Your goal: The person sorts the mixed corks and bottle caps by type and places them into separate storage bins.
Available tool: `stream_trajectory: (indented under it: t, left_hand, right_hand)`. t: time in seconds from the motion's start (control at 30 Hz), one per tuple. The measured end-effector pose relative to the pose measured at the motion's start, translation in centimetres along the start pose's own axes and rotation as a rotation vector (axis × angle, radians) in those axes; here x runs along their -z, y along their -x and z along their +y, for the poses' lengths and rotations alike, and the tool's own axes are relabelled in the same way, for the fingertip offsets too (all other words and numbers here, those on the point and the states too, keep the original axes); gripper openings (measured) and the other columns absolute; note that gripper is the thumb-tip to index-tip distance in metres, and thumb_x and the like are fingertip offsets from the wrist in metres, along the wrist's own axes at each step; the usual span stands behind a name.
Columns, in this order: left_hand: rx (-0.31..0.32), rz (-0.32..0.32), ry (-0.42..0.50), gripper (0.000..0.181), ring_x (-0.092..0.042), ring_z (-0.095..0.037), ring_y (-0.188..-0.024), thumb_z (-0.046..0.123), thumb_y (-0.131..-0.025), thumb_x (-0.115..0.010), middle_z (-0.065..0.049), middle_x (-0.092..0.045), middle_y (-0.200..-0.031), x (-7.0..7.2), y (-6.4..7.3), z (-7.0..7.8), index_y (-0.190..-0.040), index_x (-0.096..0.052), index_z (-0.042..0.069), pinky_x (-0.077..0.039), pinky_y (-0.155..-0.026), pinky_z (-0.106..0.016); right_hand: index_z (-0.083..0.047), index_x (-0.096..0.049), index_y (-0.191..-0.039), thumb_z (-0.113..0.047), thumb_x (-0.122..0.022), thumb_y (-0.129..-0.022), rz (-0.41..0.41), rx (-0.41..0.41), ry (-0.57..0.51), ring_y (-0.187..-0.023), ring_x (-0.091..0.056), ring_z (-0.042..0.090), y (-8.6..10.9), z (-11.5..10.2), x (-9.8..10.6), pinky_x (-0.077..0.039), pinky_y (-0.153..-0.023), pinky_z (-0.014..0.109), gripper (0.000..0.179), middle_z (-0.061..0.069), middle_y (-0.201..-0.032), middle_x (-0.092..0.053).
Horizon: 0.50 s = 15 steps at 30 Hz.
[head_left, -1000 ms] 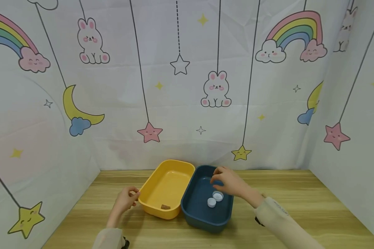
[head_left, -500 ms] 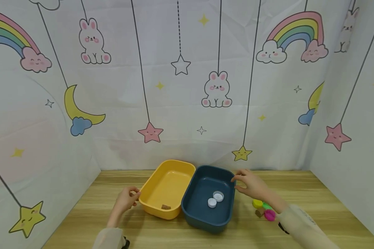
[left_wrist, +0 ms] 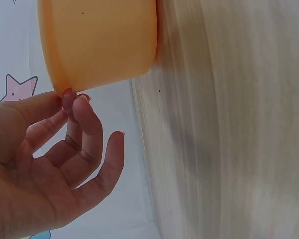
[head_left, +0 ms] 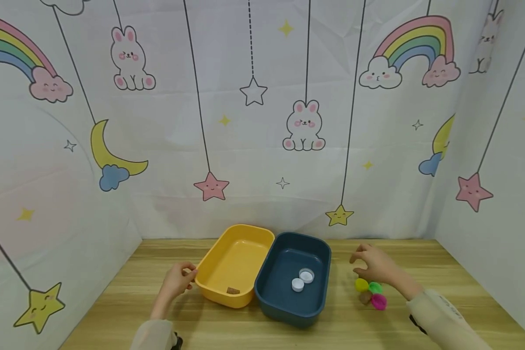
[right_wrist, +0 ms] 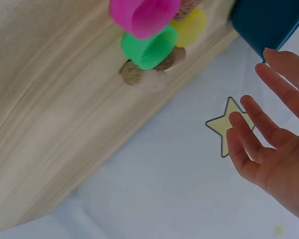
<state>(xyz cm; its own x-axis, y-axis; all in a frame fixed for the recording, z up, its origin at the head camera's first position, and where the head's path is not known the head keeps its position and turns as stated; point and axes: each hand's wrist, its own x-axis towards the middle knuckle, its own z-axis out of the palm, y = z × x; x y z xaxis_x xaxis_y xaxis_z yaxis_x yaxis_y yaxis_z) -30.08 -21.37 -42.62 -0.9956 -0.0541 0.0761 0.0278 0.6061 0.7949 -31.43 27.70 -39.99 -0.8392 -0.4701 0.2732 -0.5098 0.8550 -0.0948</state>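
Note:
In the head view my left hand (head_left: 177, 284) pinches the rim of the yellow tub (head_left: 234, 257) at its near left corner. The left wrist view shows thumb and forefinger meeting at that rim, the other fingers loosely bent. My right hand (head_left: 378, 265) hovers with nothing in it, fingers spread and slightly bent. Just below it lie a yellow bottle cap (head_left: 361, 285), a green cap (head_left: 376, 288), a magenta cap (head_left: 379, 302) and a brown cork-like piece (head_left: 365, 297). More brown pieces (right_wrist: 132, 73) show beside the green cap in the right wrist view.
Against the yellow tub stands a dark blue tub (head_left: 280, 291), holding a white cap (head_left: 297, 285) and a clear-rimmed white cap (head_left: 306, 276). A brown piece (head_left: 233, 291) lies in the yellow tub. Patterned cloth (head_left: 253, 146) encloses the wooden table (head_left: 341, 325).
My right hand has moved rightward from over the blue tub, past its edge, to above the coloured caps, which have come into sight. My left hand stays on the yellow rim.

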Motion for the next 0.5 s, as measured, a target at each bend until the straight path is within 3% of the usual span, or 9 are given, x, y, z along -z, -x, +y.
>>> stream_trajectory:
  t: [0.5]
  left_hand:
    - [0.004,0.000,0.001,0.015,-0.056,-0.020,-0.051,0.008,-0.087,-0.052,-0.015,-0.062,-0.069,0.0,0.0,-0.1,-0.092,-0.058,-0.005,-0.038,-0.044,-0.023]
  right_hand:
    - [-0.013,-0.066,-0.079,-0.015,-0.074,-0.068,-0.139,-0.038,0.002,-0.075,-0.046,0.019,1.2,1.0,-1.2,-0.042,-0.060,0.036,0.014,0.004,-0.083,-0.057]
